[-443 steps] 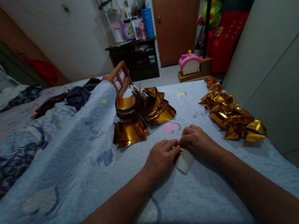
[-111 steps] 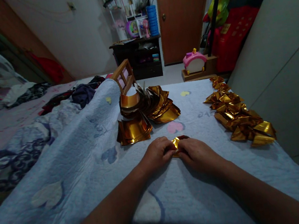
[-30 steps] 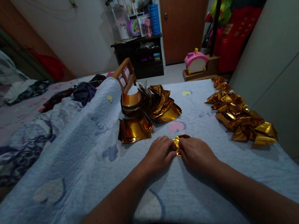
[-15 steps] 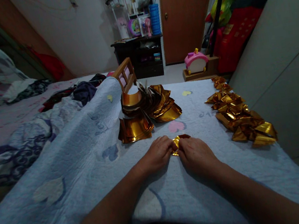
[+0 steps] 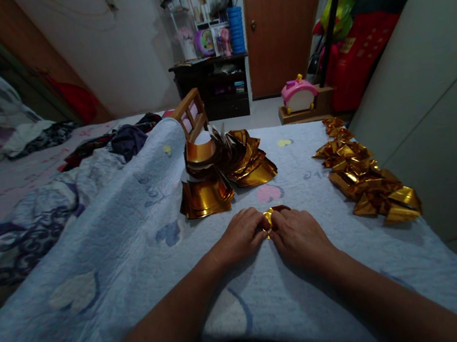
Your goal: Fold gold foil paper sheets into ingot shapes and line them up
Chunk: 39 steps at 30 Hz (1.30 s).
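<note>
Between my two hands, low over the pale blue quilt (image 5: pixel 155 284), is a small piece of gold foil paper (image 5: pixel 268 217), partly hidden by my fingers. My left hand (image 5: pixel 245 233) has its fingers closed on the left side of the piece. Closed on its right side is my right hand (image 5: pixel 301 234). Beyond my hands lie fanned stacks of flat gold sheets (image 5: pixel 208 195), with more gold sheets (image 5: pixel 254 163) just behind them. A row of folded gold foil pieces (image 5: pixel 356 172) runs along the quilt's right side.
A small wooden chair or rail (image 5: pixel 192 112) rises behind the gold sheets. Rumpled clothes and bedding (image 5: pixel 53 208) lie at the left. A dark cabinet (image 5: pixel 214 88) and a pink toy (image 5: pixel 300 93) stand farther back. A pale panel (image 5: pixel 437 128) borders the right side.
My fingers have shifted slightly around the gold foil piece, and a little less of it shows between them. Both hands keep hold of it.
</note>
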Available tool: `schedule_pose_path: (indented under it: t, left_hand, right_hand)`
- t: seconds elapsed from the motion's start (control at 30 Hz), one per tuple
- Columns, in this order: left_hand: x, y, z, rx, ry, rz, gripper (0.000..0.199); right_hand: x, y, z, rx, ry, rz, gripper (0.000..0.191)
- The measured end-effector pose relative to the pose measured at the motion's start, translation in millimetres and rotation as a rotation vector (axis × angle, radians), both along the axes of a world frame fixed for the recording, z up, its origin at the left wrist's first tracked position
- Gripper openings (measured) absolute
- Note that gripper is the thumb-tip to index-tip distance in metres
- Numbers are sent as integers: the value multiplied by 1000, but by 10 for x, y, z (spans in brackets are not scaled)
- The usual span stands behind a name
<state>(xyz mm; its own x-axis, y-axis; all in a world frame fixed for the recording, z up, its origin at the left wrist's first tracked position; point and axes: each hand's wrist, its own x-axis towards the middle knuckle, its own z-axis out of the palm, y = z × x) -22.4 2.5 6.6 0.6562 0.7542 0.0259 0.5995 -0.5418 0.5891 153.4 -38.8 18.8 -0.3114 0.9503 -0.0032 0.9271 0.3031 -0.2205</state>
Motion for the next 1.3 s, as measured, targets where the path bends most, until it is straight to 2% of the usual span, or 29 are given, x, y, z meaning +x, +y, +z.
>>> schedule_pose_path:
  t: [0.3,0.67,0.8,0.9,0.97,1.03,1.17,1.3]
  left_hand:
    - [-5,4,-30,11,0,-2,5]
    - [12,-11,28,4,11,3,7]
    - [-4,-11,1,20,-15,12,9]
    - [-25,-17,-33,67,-78,13,12]
    - [-34,-22,-47,104,-100,-2,12]
    - [-37,-23,-53,123,-109,-23,12]
    - [-28,-18,-41,113,-138,-56,15]
    - [-19,-6,-3,73,-202,-65,17]
  right_hand:
    - [104,-9,16,18,-44,-48,27]
    - [388,54,39,-128,17,64,41]
    - [503,100,45,-150,169,97,30]
    - [548,170,24,-169,292,-7,17]
    - [550,217,-26,-54,331,-77,14]
    - [534,251,-97,44,301,-74,19]
    - [490,286,-221,85,255,-69,16]
    - [476,322,-239,107,345,-69,8]
